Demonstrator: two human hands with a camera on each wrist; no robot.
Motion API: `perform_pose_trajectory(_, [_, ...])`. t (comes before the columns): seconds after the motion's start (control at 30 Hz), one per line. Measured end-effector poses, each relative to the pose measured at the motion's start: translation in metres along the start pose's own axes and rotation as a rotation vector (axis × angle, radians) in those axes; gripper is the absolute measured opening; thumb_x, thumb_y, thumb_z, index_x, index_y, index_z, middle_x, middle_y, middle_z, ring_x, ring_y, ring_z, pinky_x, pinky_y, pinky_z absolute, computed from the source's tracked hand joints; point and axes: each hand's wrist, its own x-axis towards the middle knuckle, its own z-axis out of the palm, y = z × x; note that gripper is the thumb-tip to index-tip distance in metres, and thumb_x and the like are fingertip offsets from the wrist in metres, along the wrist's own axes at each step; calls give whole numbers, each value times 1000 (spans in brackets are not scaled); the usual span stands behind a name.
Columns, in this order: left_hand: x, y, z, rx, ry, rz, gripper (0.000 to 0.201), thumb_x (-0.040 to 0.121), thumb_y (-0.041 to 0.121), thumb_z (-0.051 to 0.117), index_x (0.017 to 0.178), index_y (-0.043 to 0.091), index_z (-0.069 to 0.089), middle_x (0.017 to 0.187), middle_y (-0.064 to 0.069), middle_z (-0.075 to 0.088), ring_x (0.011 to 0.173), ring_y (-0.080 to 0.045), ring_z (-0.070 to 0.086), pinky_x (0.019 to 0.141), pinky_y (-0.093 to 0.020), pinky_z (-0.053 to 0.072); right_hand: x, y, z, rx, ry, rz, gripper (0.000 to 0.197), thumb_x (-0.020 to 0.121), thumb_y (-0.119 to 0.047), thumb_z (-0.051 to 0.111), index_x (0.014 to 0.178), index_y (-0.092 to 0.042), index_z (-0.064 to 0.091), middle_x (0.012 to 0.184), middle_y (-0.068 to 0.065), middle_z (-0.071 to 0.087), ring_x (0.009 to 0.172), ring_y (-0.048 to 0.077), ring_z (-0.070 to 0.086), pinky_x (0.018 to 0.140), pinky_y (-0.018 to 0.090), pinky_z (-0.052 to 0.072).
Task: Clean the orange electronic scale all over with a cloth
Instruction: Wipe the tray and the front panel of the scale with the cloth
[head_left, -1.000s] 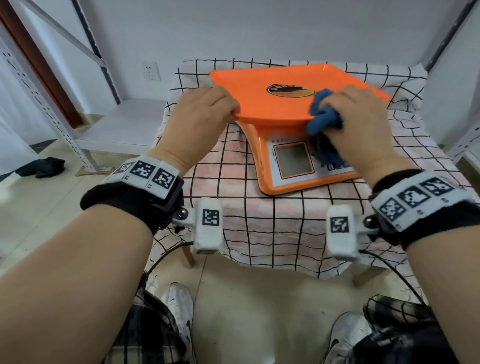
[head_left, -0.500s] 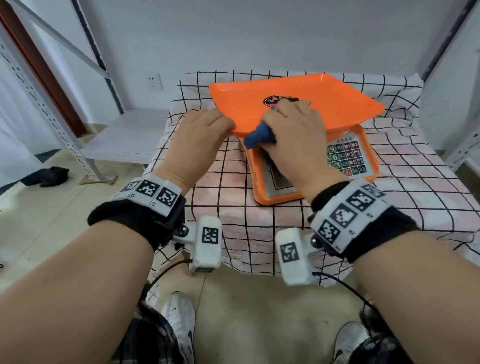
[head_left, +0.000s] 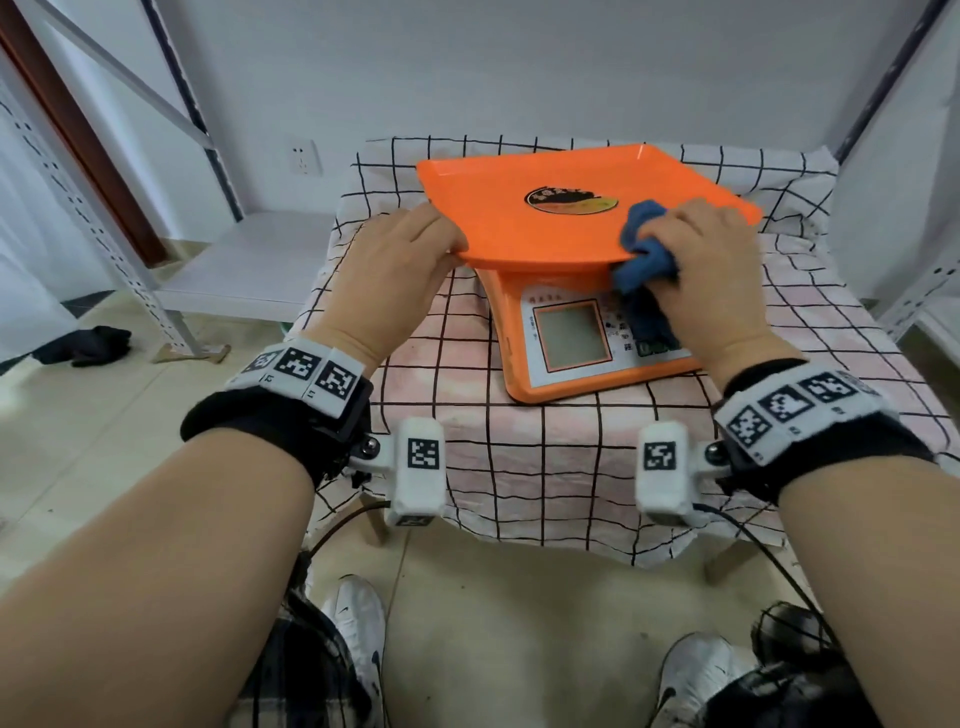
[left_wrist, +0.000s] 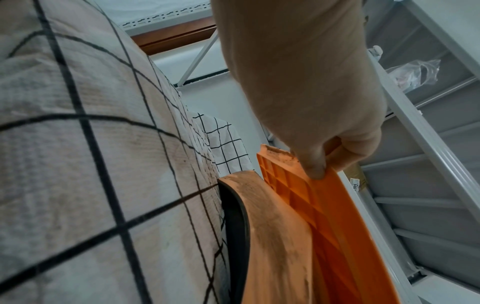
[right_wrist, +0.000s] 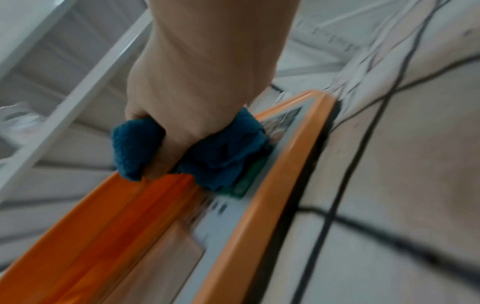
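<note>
Orange scale (head_left: 582, 332) sits on a checked tablecloth (head_left: 467, 457), display panel (head_left: 571, 335) facing the person.

Left hand (head_left: 395, 270): fingers curled over the near-left edge of the scale's tray (head_left: 545, 234). Left wrist view shows the thumb (left_wrist: 311, 162) under the ribbed underside of the tray and the fingers above, so the edge is pinched between them.

Right hand (head_left: 701, 270): fingers closed tight round a bunched blue cloth (head_left: 644, 249). Cloth bulges out either side of the fist in the right wrist view (right_wrist: 215, 152). It lies against the tray's near-right edge, directly in front of the knuckles, and hangs down onto the keypad side of the panel below the hand. Right wrist view is motion-blurred.

The tray spans between the two hands.
</note>
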Motion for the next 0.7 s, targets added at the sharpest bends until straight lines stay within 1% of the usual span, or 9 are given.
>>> perform_pose_trajectory(0.07, [0,1,1,-1,-1,-4,13,90,15,52,89,5,60,87,-12,60,73,-32,56,65,-44,47,-5,16,-1,34,21,112,33,75,-29,47,98,-13,64,106,12,58,99,38,50,87,44,37])
perform_pose_trajectory(0.17, [0,2,1,7,3,-4,14,90,15,51,89,5,60,87,-12,60,73,-33,57,66,-44,48,-6,19,1,187,55,236,22,79,-15,60,101,-11,64,115,14,51,112,36,43,94,28,27])
perform_pose_trajectory(0.23, [1,1,0,2,6,8,14,90,14,50,89,5,61,87,-12,60,73,-33,57,65,-43,48,-6,14,2,259,73,286,28,80,-9,63,108,-8,62,127,16,44,120,32,39,97,21,23])
perform_pose_trajectory(0.33, [1,0,1,5,8,14,14,90,14,50,89,5,61,87,-11,60,74,-32,57,64,-43,47,-10,0,3,321,38,421,52,88,-10,58,137,-9,41,144,17,29,127,26,38,103,23,27])
perform_pose_trajectory(0.37, [0,0,2,5,11,14,13,90,13,51,89,5,61,88,-11,60,74,-32,57,64,-43,47,-11,-8,3,355,42,478,58,90,-10,55,143,-10,32,144,17,32,125,27,41,101,25,32])
perform_pose_trajectory(0.43, [0,0,3,0,10,13,8,89,9,53,90,5,60,88,-12,59,75,-32,56,63,-44,47,-11,-26,3,483,95,564,56,92,-7,50,143,-7,27,112,6,56,98,16,56,80,18,40])
perform_pose_trajectory(0.5, [1,1,3,2,5,7,5,89,7,55,91,5,60,88,-12,59,75,-32,56,64,-44,47,-12,-45,4,630,151,612,47,91,-3,46,136,-7,33,77,-10,49,71,1,50,63,18,38])
perform_pose_trajectory(0.63, [0,1,1,5,7,0,5,89,8,56,90,5,60,88,-12,60,74,-32,56,64,-42,47,-12,-69,5,857,171,673,40,91,-6,50,130,-11,43,78,-8,50,66,-5,53,57,11,43])
perform_pose_trajectory(0.7, [1,2,0,-6,5,4,8,89,10,55,90,5,61,88,-12,60,74,-33,56,65,-41,47,-10,-68,1,942,177,678,27,89,-3,50,115,-10,50,76,-6,51,58,-10,53,54,6,43])
